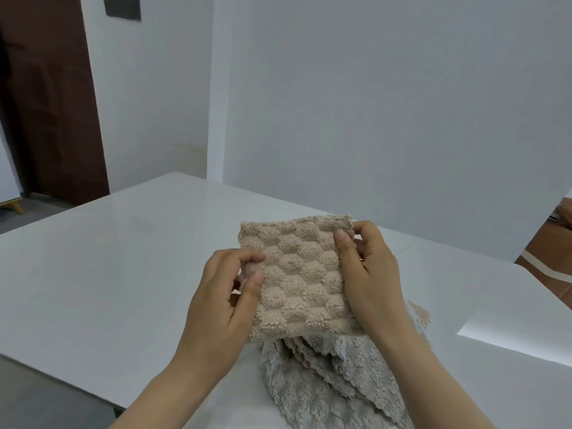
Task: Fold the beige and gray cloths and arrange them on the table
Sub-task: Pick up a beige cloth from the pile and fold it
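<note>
gray cloth (309, 394): lay crumpled and unfolded on the table, just under the beige cloth and nearer than it. Its near end ran out of frame.
beige layers (298, 346): scalloped edges poked out between the gray cloth and the beige cloth. Count unclear.
left hand (223, 301): thumb and curled fingers pinched the beige cloth's left edge, about halfway along.
right hand (368, 274): thumb on top, fingers wrapped behind, clamped on the beige cloth's right edge near the far corner.
beige cloth (297, 274): held up off the table, folded to a small rectangle. The near edge looked like the fold, with the loose edges far.
why held so: my read is that a grip on both sides kept the layers lined up and taut, ready for set-down or one more fold.
in the way: the pile sat directly under the beige cloth, so a straight drop would probably have landed on it. A sideways move looked safer.
table (123, 258): white top ran left of and beyond the beige cloth. I'd have picked the left side for placing.
light patch (510, 329): bright area on the tabletop, right of the beige cloth.
box (548, 246): brown with pale tape, right of and beyond the beige cloth, past the table edge. No obstacle.
wall (371, 103): white, well beyond the beige cloth.
door (52, 103): dark brown, far left of the beige cloth.
</note>
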